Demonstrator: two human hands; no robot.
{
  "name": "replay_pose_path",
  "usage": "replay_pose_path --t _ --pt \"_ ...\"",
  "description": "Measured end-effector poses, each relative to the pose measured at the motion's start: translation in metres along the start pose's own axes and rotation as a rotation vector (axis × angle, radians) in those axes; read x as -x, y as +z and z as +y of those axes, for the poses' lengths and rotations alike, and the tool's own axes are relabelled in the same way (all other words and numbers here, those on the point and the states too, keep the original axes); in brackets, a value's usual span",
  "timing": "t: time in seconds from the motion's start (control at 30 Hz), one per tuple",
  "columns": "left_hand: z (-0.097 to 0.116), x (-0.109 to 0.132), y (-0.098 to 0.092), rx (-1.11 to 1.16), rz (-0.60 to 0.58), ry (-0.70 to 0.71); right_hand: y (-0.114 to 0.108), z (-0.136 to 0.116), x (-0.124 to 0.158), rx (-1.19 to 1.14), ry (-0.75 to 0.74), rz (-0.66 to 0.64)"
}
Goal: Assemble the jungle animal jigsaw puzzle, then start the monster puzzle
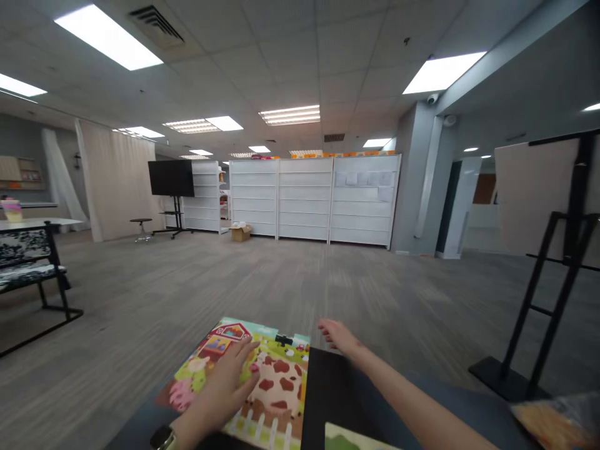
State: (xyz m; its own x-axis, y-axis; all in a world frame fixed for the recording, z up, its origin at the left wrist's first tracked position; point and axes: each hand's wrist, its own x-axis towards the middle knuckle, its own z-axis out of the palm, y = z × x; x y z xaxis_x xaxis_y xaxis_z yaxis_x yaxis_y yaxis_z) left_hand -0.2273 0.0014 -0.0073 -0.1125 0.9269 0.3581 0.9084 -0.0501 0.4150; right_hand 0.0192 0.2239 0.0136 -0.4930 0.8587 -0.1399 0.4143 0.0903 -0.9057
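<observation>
A colourful farm-picture board (280,387), showing a brown-spotted cow, a pink animal, a red barn and a white fence, lies low in the head view. My left hand (225,381) rests over its middle-left part, fingers spread and nothing gripped. Near the board's top edge is a small dark clip-like piece (284,340). Just right of the upper right corner, apart from the board, hovers my right hand (337,335). Its fingers point left, loosely bent, with nothing seen in them. Under the board is a dark surface (323,381).
Part of a pale green printed sheet (349,439) shows at the bottom edge. A clear plastic bag (553,422) with orange contents lies lower right. A black easel stand (544,325) rises on the right. At left are a chair (28,269) and a white table (65,221); white shelving (304,200) lines the back.
</observation>
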Motion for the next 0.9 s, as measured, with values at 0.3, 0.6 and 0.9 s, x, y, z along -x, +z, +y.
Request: replay_pose_path --t 0.3,0.6,0.9 --pt "-0.017 -0.069 0.037 -0.122 -0.151 0.112 0.069 0.032 -0.14 -0.28 0.427 -0.7" --pt "-0.001 -0.068 0.027 -0.103 -0.311 0.093 0.072 0.033 -0.146 -0.478 0.394 -0.879" --pt "-0.001 -0.057 0.02 -0.08 -0.335 0.114 0.078 0.009 -0.118 -0.27 0.226 -0.747"
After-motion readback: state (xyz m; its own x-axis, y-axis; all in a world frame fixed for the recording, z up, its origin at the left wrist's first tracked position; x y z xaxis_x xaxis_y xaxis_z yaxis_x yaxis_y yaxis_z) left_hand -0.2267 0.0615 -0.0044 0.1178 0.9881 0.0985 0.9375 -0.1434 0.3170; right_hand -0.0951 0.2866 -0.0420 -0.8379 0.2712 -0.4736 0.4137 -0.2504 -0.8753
